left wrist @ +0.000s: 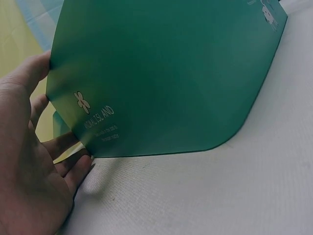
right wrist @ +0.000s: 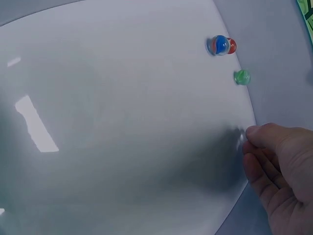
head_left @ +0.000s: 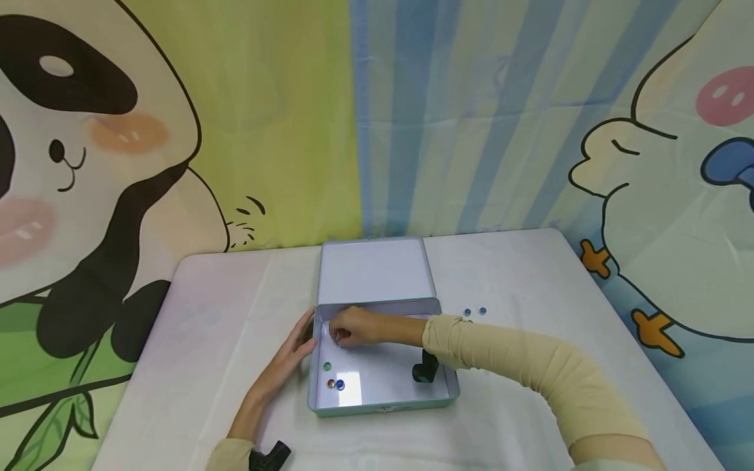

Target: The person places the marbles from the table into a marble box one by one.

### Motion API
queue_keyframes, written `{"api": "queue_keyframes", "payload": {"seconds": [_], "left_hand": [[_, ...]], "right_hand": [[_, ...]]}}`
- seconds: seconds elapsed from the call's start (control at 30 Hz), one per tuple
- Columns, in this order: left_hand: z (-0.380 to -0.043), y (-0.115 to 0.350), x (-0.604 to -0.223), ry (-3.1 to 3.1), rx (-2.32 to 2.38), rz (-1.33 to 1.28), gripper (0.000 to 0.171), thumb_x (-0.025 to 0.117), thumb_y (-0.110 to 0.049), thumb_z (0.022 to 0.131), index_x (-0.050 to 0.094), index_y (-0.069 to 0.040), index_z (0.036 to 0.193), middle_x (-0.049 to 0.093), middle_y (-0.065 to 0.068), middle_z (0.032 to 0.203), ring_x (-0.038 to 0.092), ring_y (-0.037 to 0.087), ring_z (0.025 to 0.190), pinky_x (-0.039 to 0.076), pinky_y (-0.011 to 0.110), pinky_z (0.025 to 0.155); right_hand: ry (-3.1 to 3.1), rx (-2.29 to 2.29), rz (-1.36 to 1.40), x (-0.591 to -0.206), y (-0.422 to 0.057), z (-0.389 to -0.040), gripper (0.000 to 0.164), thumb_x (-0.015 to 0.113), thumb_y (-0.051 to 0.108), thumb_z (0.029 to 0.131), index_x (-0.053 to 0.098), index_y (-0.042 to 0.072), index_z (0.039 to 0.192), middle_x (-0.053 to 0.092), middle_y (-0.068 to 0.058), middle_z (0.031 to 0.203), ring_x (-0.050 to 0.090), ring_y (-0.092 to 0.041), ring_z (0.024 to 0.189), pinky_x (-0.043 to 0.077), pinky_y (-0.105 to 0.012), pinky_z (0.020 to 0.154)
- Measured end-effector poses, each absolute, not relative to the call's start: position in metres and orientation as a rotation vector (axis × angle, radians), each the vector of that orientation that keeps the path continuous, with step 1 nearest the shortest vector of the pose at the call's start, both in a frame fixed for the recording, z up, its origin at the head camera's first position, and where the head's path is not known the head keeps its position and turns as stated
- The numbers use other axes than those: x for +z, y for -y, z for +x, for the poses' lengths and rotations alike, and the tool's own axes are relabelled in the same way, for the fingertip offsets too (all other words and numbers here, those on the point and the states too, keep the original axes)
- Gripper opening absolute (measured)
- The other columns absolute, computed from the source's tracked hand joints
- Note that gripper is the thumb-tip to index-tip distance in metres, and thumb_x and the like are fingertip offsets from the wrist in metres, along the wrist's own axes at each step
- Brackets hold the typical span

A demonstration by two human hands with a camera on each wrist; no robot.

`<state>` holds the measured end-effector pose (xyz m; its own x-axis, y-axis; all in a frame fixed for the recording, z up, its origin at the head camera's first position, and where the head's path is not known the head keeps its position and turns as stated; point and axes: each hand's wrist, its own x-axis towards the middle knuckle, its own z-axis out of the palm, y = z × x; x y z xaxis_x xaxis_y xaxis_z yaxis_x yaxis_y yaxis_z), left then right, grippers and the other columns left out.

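An open green tin box point(head_left: 385, 409) with a white inside stands on the table, its lid point(head_left: 374, 271) folded back behind it. My right hand point(head_left: 356, 327) reaches into the tin's back left corner. Its thumb and fingertips pinch a small, shiny clear marble point(right wrist: 241, 138), mostly hidden by the fingers. My left hand point(head_left: 283, 360) rests against the outside of the left wall, thumb and fingers extended along its edge point(left wrist: 49, 83). Nearer the front left, a green marble point(head_left: 327, 366), an orange-red marble point(head_left: 331, 384) and a blue marble point(head_left: 340, 385) lie on the tin's floor.
Two blue marbles, a left one point(head_left: 468, 312) and a right one point(head_left: 483, 311), lie on the white tablecloth point(head_left: 506, 275) right of the tin. Black wrist devices show at the left wrist point(head_left: 269, 456) and right wrist point(head_left: 425, 367). Cartoon-printed curtains point(head_left: 294, 118) hang behind the table.
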<state>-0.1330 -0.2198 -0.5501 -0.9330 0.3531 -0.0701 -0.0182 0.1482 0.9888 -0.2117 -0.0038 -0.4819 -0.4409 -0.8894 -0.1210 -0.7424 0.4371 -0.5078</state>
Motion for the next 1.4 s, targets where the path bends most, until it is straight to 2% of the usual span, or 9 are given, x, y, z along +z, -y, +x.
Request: {"api": "queue_keyframes", "payload": {"seconds": [0.17, 0.5, 0.67, 0.83, 1.1, 1.4], "left_hand": [[-0.134, 0.220, -0.550, -2.155, 1.849, 0.324, 0.061, 0.041, -0.022, 0.103, 0.013, -0.041, 0.154, 0.009, 0.013, 0.164, 0.006, 0.039, 0.152, 0.006, 0.068, 0.116], [-0.134, 0.220, -0.550, -2.141, 1.857, 0.324, 0.061, 0.041, -0.022, 0.103, 0.013, -0.041, 0.154, 0.008, 0.012, 0.165, 0.005, 0.037, 0.152, 0.005, 0.067, 0.117], [-0.134, 0.220, -0.549, -2.139, 1.862, 0.322, 0.061, 0.042, -0.024, 0.103, 0.013, -0.041, 0.154, 0.009, 0.012, 0.165, 0.006, 0.037, 0.152, 0.006, 0.067, 0.117], [-0.134, 0.220, -0.550, -2.136, 1.857, 0.312, 0.060, 0.041, -0.025, 0.103, 0.013, -0.042, 0.154, 0.009, 0.011, 0.165, 0.006, 0.038, 0.152, 0.005, 0.069, 0.115], [-0.133, 0.220, -0.552, -2.163, 1.854, 0.308, 0.060, 0.042, -0.024, 0.103, 0.014, -0.041, 0.154, 0.011, 0.011, 0.165, 0.006, 0.038, 0.152, 0.006, 0.069, 0.115], [-0.133, 0.217, -0.551, -2.178, 1.838, 0.306, 0.061, 0.042, -0.025, 0.103, 0.013, -0.042, 0.153, 0.009, 0.009, 0.165, 0.004, 0.038, 0.152, 0.006, 0.071, 0.114]], "right_hand": [[-2.347, -0.532, -1.417, -0.483, 0.006, -0.213, 0.009, 0.069, 0.007, 0.089, 0.069, 0.004, 0.097, 0.069, -0.007, 0.088, 0.058, -0.010, 0.077, 0.042, -0.008, 0.066], [-2.355, -0.457, -1.401, -0.492, 0.007, -0.214, 0.009, 0.068, 0.011, 0.090, 0.069, 0.009, 0.099, 0.068, -0.001, 0.087, 0.052, -0.003, 0.074, 0.041, -0.007, 0.066], [-2.343, -0.503, -1.407, -0.488, 0.006, -0.212, 0.020, 0.068, 0.007, 0.089, 0.068, 0.006, 0.108, 0.069, -0.005, 0.091, 0.054, -0.004, 0.076, 0.042, -0.006, 0.066], [-2.345, -0.607, -1.377, -0.462, -0.003, -0.204, 0.033, 0.069, 0.005, 0.088, 0.064, 0.003, 0.120, 0.068, -0.009, 0.094, 0.057, -0.007, 0.078, 0.045, -0.008, 0.069], [-2.274, -0.869, -1.295, -0.406, -0.056, -0.158, 0.032, 0.068, 0.012, 0.090, 0.064, 0.008, 0.122, 0.067, -0.005, 0.099, 0.061, -0.001, 0.085, 0.052, -0.010, 0.076], [-2.271, -1.268, -1.387, -0.402, -0.140, -0.099, 0.028, 0.066, 0.006, 0.090, 0.064, 0.011, 0.118, 0.067, 0.000, 0.097, 0.064, 0.000, 0.083, 0.056, -0.015, 0.072]]}}
